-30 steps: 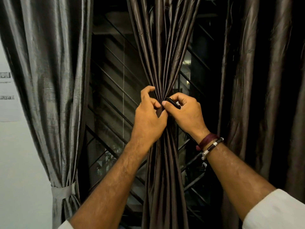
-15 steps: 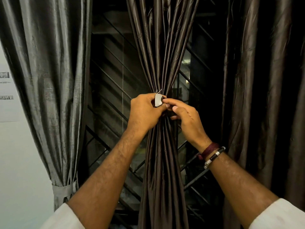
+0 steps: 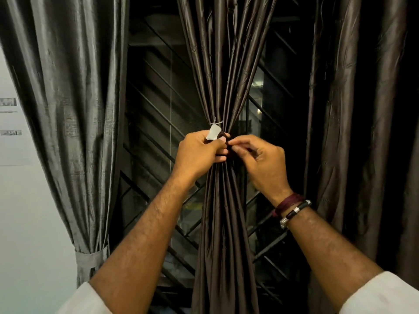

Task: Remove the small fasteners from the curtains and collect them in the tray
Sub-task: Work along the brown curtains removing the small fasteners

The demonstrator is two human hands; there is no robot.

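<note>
the gathered middle curtain [image 3: 223, 200] is clutched in the left hand [image 3: 199, 152]; a dark fastener [image 3: 227, 145] is pinched by the right hand [image 3: 260, 159].

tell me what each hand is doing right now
Left hand: grips the gathered middle curtain at its cinched point.
Right hand: fingertips pinch a small dark fastener there.

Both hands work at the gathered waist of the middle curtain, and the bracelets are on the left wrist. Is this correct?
Not quite. The head view shows the bracelets on the right wrist, not the left. The rest holds: the left hand and right hand both work at the gathered waist of the middle curtain.
</note>
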